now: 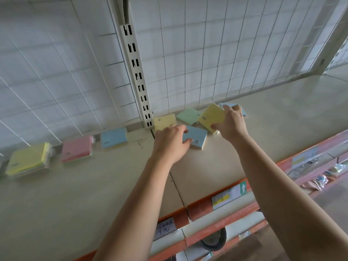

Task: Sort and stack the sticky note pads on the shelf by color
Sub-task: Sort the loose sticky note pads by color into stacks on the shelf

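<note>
Now your left hand (171, 142) grips a square blue paper pad (195, 137). Just beside it, your right hand (232, 122) pinches a tilted yellow paper pad (212, 116).

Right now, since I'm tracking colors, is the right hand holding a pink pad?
No, the right hand grips a yellow pad, tilted up off the shelf.

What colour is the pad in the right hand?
Yellow: the right hand grips a yellow pad; the head view shows it best.
</note>
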{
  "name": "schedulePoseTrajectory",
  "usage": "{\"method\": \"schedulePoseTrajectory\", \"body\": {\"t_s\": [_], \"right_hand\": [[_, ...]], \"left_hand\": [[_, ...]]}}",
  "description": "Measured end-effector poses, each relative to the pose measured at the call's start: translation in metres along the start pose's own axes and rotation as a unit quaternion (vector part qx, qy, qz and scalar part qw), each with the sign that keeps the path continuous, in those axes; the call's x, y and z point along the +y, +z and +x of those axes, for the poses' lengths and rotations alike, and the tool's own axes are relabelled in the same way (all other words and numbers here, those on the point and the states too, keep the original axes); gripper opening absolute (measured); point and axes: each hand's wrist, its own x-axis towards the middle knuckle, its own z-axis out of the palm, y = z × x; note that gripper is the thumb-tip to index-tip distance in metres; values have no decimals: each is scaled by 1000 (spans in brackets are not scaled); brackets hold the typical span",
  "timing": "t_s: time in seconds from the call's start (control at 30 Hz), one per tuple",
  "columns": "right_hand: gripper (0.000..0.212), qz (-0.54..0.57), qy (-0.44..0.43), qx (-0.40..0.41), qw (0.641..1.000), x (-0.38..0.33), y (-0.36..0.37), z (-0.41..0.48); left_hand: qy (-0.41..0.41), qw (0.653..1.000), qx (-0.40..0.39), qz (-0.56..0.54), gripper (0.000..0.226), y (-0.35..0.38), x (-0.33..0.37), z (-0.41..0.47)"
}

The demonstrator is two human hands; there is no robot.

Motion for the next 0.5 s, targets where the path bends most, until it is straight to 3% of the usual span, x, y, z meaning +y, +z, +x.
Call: {"method": "schedulePoseTrajectory", "body": {"t_s": [0.33,0.5], "right_hand": [[29,53,-37,25,998,7,-19,-26],[28,62,-34,57,996,16,-24,-39]], "left_hand": [[-15,995,-76,61,50,20,12,19],[-40,994,-79,61,60,26,24,24]]}}
